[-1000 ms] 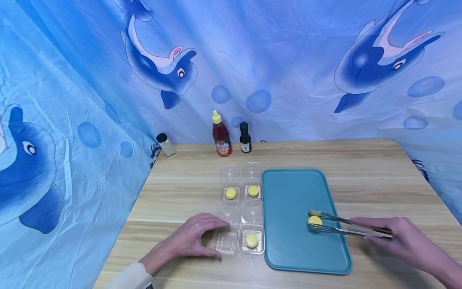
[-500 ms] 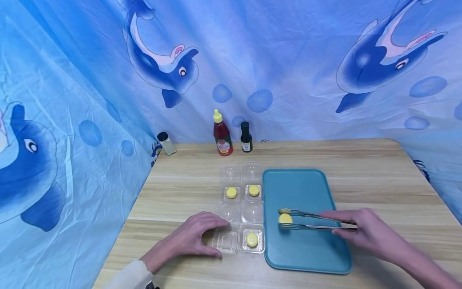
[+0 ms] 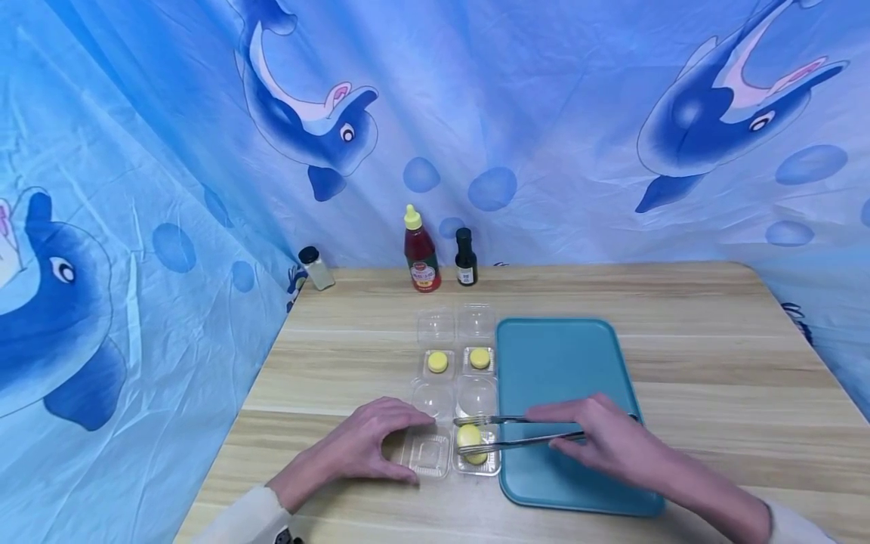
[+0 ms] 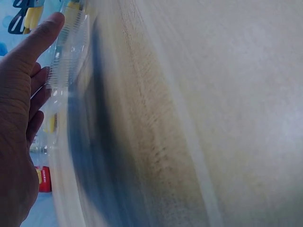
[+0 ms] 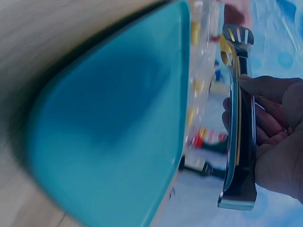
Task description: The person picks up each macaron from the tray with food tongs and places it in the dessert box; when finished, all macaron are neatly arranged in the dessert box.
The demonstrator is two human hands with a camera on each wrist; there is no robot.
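One yellow macaron (image 3: 467,434) hung in metal tongs (image 5: 245,137) over a clear clamshell box (image 3: 491,467), beyond the left edge of the teal tray (image 3: 557,359)! Right hand (image 3: 608,442) pinched; left hand (image 3: 363,444), empty, held its thumb and fingers apart.

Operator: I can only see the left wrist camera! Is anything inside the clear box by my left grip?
Observer: From the head view, nothing shows inside the clear box by the left grip.
Operator: Oh! What's the other one holding?
Observer: The right grip holds metal tongs.
Operator: Cool! And what's left of the red bottle?
Observer: In the head view, a small black-capped jar is over there, at the back left of the table.
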